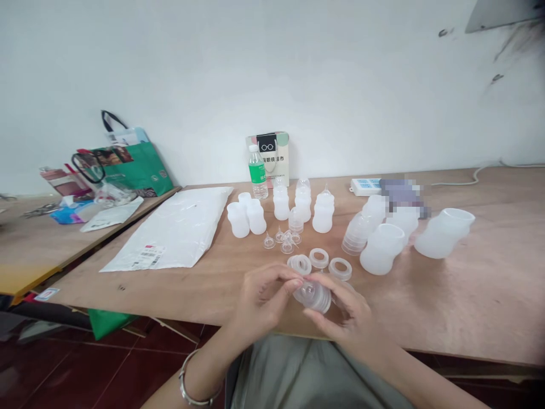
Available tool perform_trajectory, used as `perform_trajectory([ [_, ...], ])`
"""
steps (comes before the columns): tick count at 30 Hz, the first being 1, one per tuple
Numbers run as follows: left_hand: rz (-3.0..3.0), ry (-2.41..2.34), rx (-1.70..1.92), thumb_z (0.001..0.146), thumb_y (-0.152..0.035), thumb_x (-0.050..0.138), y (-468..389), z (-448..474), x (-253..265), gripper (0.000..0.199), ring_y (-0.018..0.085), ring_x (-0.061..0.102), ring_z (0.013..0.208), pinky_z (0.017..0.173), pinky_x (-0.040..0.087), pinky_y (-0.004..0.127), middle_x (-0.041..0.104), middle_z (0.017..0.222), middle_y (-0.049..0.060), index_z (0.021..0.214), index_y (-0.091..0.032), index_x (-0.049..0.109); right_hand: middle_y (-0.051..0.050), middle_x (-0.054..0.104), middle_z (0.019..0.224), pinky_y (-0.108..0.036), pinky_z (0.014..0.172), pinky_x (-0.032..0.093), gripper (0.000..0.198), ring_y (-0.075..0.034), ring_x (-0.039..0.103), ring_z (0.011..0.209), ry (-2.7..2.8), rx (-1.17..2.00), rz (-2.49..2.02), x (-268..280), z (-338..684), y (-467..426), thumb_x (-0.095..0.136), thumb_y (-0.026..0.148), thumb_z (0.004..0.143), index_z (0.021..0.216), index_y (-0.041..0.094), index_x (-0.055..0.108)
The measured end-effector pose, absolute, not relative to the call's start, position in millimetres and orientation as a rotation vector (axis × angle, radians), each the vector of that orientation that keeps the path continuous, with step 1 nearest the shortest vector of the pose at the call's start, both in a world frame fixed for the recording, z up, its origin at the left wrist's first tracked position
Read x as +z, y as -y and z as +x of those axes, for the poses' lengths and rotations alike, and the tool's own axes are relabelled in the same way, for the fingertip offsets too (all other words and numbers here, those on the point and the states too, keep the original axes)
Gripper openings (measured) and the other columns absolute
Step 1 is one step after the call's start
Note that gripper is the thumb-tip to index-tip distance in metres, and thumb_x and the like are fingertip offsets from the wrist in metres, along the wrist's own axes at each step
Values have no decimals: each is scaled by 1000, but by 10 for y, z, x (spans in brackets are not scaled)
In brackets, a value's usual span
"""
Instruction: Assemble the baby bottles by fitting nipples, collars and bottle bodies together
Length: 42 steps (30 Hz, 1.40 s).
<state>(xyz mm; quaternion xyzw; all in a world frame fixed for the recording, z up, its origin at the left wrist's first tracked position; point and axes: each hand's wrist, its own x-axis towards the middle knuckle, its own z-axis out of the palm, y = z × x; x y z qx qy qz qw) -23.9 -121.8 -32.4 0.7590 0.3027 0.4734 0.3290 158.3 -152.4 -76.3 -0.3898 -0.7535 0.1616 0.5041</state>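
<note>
Near the table's front edge, my right hand [347,309] curves its thumb and fingers around a clear, ridged baby-bottle part [317,298] that looks like a collar or cap. My left hand [266,298] pinches thumb and fingertips together at its upper left edge; what lies in the pinch is hidden. Just beyond my fingers are several translucent bottle rings [340,268]. Farther back lie several clear nipples [287,245] and a stack of clear caps [296,220]. Assembled baby bottles [323,213] with nipples stand behind them.
Open bottle bodies [382,250] stand on the right, beside stacked clear covers [356,234]; more bodies [256,217] stand left of centre. A white plastic mailer [170,224] covers the left side. A water bottle [258,173] and paper bag [281,162] are near the wall.
</note>
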Motion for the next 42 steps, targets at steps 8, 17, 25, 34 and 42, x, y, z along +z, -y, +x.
perform_trajectory([
  [8,1826,-1664,1444,71,-41,68,142,-914,-104,61,27,51,118,93,45,40,52,129,15,121,-16,45,-5,58,111,-32,84,53,33,-18,64,98,1611,641,-925,-831,1551,1514,61,21,83,111,30,45],
  [17,1930,-1945,964,67,-49,66,-248,-1063,-185,52,30,61,96,77,48,40,63,107,13,103,-15,50,-4,57,106,-34,85,51,31,-17,61,98,1538,680,-909,-780,1534,1495,63,21,81,106,29,45],
  [25,2464,-1235,1432,77,-38,62,402,-604,91,41,21,59,99,84,47,33,60,108,6,111,-21,47,-2,63,105,-30,74,53,27,-17,62,93,1363,862,-742,-220,1548,1220,67,27,80,99,28,47],
  [34,2501,-811,1333,71,-34,62,131,-146,-156,50,23,59,90,76,48,35,59,104,10,114,-18,41,-8,59,121,-44,98,46,30,-21,56,115,1375,515,-566,-56,1431,699,57,36,87,110,28,40],
  [42,2378,-771,940,73,-34,64,259,-72,-352,59,28,59,98,81,48,39,59,113,11,124,-18,39,-9,55,124,-45,98,45,33,-21,55,115,1544,540,-546,-407,1391,612,52,41,89,113,28,33],
])
